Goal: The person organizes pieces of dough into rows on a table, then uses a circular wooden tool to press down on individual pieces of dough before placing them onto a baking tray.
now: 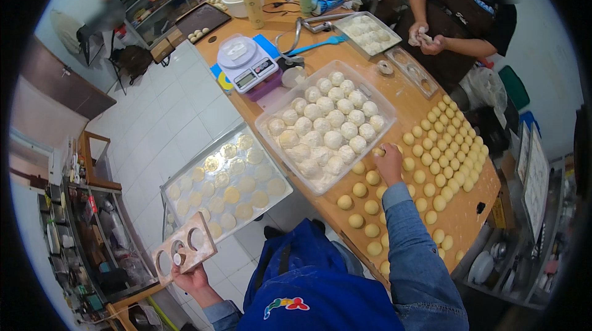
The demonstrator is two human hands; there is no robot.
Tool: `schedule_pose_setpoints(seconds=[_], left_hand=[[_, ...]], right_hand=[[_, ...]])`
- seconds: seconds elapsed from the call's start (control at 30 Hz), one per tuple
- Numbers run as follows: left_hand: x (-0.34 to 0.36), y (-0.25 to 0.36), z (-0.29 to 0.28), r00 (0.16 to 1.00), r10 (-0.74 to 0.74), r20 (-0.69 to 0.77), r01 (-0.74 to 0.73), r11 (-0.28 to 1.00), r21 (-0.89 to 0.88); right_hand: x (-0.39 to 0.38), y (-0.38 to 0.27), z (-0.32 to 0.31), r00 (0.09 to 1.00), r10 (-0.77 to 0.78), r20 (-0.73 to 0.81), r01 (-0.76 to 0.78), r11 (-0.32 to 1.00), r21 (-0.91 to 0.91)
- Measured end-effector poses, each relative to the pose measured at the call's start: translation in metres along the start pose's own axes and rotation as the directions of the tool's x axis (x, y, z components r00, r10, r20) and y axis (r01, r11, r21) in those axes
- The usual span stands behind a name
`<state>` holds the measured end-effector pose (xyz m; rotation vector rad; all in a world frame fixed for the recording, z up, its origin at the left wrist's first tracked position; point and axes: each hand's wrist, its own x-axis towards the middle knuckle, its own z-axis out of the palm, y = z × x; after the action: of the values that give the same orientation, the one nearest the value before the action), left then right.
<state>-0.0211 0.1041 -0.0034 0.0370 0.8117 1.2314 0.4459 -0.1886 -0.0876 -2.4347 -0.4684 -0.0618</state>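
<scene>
My left hand point(192, 280) grips a wooden mould point(200, 251) with round holes, low at the left. A small pale cylinder point(179, 259) sits at its middle hole, close to my thumb. Stretched over the table, my right hand point(390, 163) pinches a small yellow dough ball point(379, 152) beside the right corner of a clear plastic tub point(385, 106). Larger floured white dough balls point(333, 140) fill that tub. Many yellow balls point(372, 207) lie in rows around my right forearm. Left of the tub, a metal tray point(269, 158) carries flat round dough discs point(231, 195).
A kitchen scale point(246, 69) stands beyond the tub, near a blue spatula point(317, 45). Behind is another tray of white dough point(368, 34). Across the table point(394, 84) a co-worker's hands point(427, 40) work dough next to a second wooden mould point(412, 72). Shelves line the left.
</scene>
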Motion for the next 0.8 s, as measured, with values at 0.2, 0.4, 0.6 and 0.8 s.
schedule_pose_setpoints(seconds=[0.2, 0.4, 0.6, 0.8], left_hand=[[0.006, -0.019, 0.012, 0.996, -0.076, 0.045, 0.072, 0.993, 0.09], [-0.002, -0.055, 0.028, 0.989, -0.147, 0.032, 0.143, 0.985, 0.091], [-0.001, -0.088, 0.034, 0.967, -0.251, 0.047, 0.24, 0.956, 0.168], [-0.011, -0.109, 0.04, 0.942, -0.324, 0.082, 0.3, 0.928, 0.223]], right_hand=[[-0.025, 0.015, -0.051, 0.976, 0.105, -0.192, -0.089, 0.992, 0.09], [-0.125, 0.079, -0.138, 0.89, 0.311, -0.333, -0.342, 0.939, -0.036], [-0.265, 0.168, -0.212, 0.614, 0.527, -0.587, -0.67, 0.741, -0.036], [-0.32, 0.224, -0.235, 0.477, 0.628, -0.614, -0.828, 0.556, -0.074]])
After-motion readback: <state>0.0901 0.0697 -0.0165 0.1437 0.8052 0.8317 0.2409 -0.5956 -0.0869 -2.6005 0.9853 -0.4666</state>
